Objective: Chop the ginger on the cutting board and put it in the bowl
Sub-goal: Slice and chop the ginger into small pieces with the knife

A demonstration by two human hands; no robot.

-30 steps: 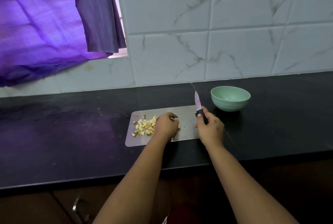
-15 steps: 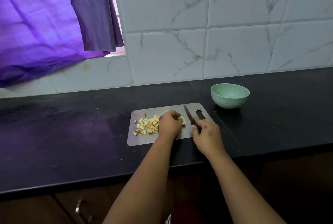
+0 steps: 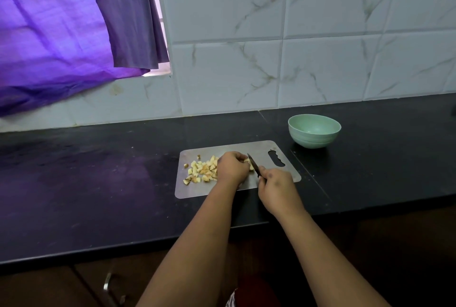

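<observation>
Purple curtain (image 3: 56, 35) upper left. Black stone worktop (image 3: 98, 195), bearing grey rectangular cutting board (image 3: 197, 189). Diced pale-yellow ginger (image 3: 201, 169) left on board. Left hand (image 3: 233, 166) curled over uncut ginger piece (image 3: 248, 162). Right hand (image 3: 277, 189) gripping dark-bladed knife (image 3: 254, 164). Mint-green round bowl (image 3: 314, 130) beyond board's right corner.

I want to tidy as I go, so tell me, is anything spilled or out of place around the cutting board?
Nothing stands out. The chopped ginger lies in a loose pile on the cutting board, none on the counter. The green bowl stands upright and looks empty. The left hand holds the last piece while the right hand holds the knife.
</observation>
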